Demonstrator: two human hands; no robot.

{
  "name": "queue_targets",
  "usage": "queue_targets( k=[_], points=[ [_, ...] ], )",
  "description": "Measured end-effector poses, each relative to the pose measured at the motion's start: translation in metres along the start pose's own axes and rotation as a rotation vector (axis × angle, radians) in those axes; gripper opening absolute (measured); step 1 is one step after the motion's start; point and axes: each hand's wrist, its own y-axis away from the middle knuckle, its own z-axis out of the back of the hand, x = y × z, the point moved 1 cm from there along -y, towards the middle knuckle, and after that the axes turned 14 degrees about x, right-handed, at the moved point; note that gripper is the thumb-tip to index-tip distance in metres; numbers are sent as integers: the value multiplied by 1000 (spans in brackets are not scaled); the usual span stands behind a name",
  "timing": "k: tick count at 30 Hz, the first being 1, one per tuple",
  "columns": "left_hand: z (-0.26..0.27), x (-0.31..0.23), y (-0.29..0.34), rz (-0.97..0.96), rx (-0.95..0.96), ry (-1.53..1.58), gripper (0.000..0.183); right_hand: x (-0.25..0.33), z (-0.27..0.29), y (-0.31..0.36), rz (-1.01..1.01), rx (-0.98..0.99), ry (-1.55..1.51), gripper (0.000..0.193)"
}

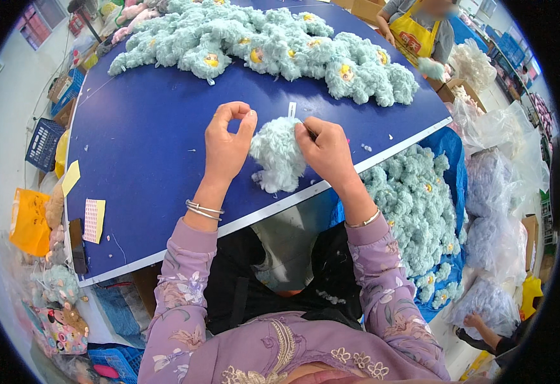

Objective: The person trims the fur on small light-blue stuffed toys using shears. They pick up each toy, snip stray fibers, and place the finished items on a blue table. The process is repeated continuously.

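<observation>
A fluffy pale blue-green plush piece [277,157] lies between my hands near the table's front edge, its face not visible. Just left of it, my left hand [227,142] is raised, thumb and forefinger pinched together; whatever they may hold is too fine to see. On the other side, my right hand [324,151] is closed at the plush's upper right edge. A small dark object [310,132] shows between its fingers, its kind unclear. Beyond the plush a small white tag [292,109] sticks up.
Many fluffy plush pieces [228,32], some with yellow faces, are heaped along the far side of the blue table [145,153]. More plush pieces [414,211] fill a blue sack at right. A sticker sheet [94,221] and phone-like dark object [77,246] lie left. A person in a yellow apron [415,35] stands far right.
</observation>
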Motion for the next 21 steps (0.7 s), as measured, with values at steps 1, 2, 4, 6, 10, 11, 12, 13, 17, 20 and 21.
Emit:
queue_targets(
  k=[1, 2, 4, 6, 10, 11, 12, 13, 17, 20, 21],
  points=[
    [0, -2, 1, -23, 45, -53, 13, 1, 0, 0, 18, -24, 14, 29],
    [0, -4, 3, -47, 87, -106, 13, 2, -1, 0, 47, -21, 5, 29],
    [-11, -12, 7, -23, 211, -191, 17, 2, -4, -1, 104, -16, -14, 29],
    [-14, -8, 8, 122, 329, -20, 19, 1, -7, -1, 157, -45, -49, 28],
    [-14, -5, 10, 357, 488, 344, 14, 0, -12, -2, 251, -78, -55, 27],
    [-12, -11, 9, 401, 511, 385, 13, 0, -12, -1, 253, -88, -69, 28],
    [-11, -14, 9, 445, 535, 426, 12, -1, -13, 0, 255, -97, -83, 28],
    [-12, -11, 8, 354, 498, 441, 14, -1, -12, 0, 256, -107, -97, 29],
    [-14, -4, 9, 200, 395, 589, 20, 1, -12, -2, 249, -111, -219, 32],
    [-17, -2, 9, 255, 393, 752, 16, 2, -12, -2, 213, -79, -301, 33],
    [-17, -2, 8, 275, 398, 800, 15, 2, -12, -3, 205, -65, -320, 33]
  ],
)
